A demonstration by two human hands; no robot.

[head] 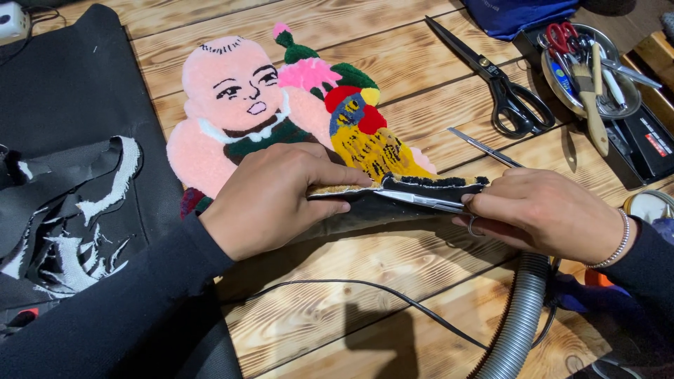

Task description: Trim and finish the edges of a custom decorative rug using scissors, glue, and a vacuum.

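From the head camera we look down on a wooden bench [393, 309] where a tufted rug [281, 119] lies face up near the middle: a pink, bald figure with a green collar, and beside it a bird in yellow, blue, red and green. We see the rug's near edge [393, 186] lifted and folded up off the boards, showing its dark backing.

Our left hand [270, 200] clamps that raised edge, thumb under and fingers over the pile. Our right hand [544, 210], a beaded bracelet [618, 242] on its wrist, is closed around small silver scissors [421, 200] whose blades lie along the folded edge, touching it. A second slim metal tool [484, 147] rests on the boards just behind the right hand; we cannot tell what kind it is.

Toward the far right part of the bench lie large black shears [505, 88], well apart from the rug. In the far right corner a round metal tray [625, 105] holds red-handled scissors [562, 35], a wooden-handled brush [593, 98] and other small tools. Black fabric with white stitching [77, 203] covers the left edge. A grey ribbed hose [519, 316] runs to the near edge below the right hand, and a black cable [351, 284] crosses the boards in front of us.
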